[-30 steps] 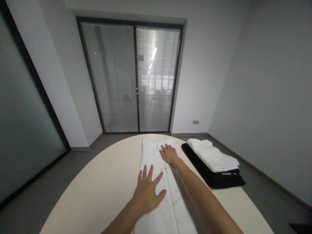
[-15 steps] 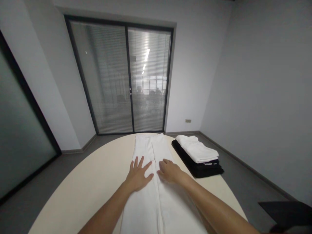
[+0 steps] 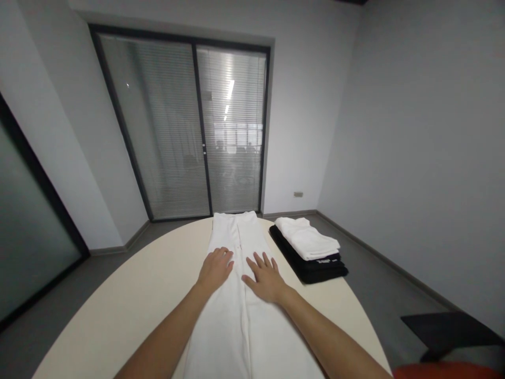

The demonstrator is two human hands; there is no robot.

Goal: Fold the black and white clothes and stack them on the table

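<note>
White trousers (image 3: 232,326) lie stretched lengthwise over the table, their far end at the table's far edge and a seam or gap running down the middle. My left hand (image 3: 216,268) rests on their left part, fingers drawn together and bent around the cloth near the middle line; the fingertips are partly hidden. On the right part, my right hand (image 3: 265,276) lies flat, its fingers spread over the fabric.
The pale round table (image 3: 130,310) carries a stack to the right: folded white cloth (image 3: 307,239) on folded black cloth (image 3: 323,272). A dark chair part (image 3: 450,329) and a red-orange seat (image 3: 453,370) stand lower right. A glass door (image 3: 232,131) with blinds is ahead.
My left hand has gone from spread fingers to bent, closed ones. My right hand has opened from a curl and now lies spread. The view has shifted slightly right.
</note>
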